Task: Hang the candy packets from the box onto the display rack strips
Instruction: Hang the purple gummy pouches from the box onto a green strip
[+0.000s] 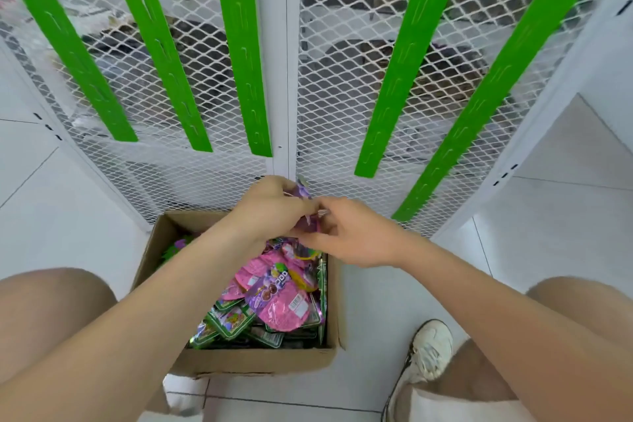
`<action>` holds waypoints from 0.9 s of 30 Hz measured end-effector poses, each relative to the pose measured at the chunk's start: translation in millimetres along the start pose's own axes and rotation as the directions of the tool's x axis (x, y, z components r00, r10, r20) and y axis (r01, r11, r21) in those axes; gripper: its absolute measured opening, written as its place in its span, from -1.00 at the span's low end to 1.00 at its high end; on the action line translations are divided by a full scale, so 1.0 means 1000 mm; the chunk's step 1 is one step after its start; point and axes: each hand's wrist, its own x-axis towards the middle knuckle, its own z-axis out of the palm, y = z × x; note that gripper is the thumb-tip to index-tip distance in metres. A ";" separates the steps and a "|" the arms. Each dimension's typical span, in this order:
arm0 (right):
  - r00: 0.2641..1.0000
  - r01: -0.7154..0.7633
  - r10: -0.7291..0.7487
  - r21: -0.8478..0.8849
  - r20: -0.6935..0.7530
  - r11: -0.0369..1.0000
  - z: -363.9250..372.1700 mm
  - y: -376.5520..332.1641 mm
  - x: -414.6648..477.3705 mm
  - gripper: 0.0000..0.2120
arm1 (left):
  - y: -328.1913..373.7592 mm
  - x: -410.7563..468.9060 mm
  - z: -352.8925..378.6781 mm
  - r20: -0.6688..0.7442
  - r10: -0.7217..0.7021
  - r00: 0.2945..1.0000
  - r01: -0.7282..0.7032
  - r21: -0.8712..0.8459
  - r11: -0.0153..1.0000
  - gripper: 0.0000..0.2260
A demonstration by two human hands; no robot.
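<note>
A cardboard box (239, 361) stands on the floor between my knees, filled with several pink, purple and green candy packets (279, 298). Above its far side my left hand (270, 207) and my right hand (356, 233) meet and both pinch a purple candy packet (303, 190), mostly hidden by my fingers. Several green display strips hang bare on the white mesh rack; the middle strip (245, 55) ends just above my hands, another strip (400, 72) hangs to the right.
The white mesh rack (342, 27) has a white centre post (281, 79) right behind my hands. White floor tiles lie on both sides. My knees flank the box and my white shoe (428, 349) stands at its right.
</note>
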 end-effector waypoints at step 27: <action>0.865 -0.184 0.205 0.091 -0.458 0.979 -0.097 0.071 -0.090 -0.83 | -0.020 -0.044 0.067 -0.018 0.322 0.947 -0.319 0.095 0.943 -0.91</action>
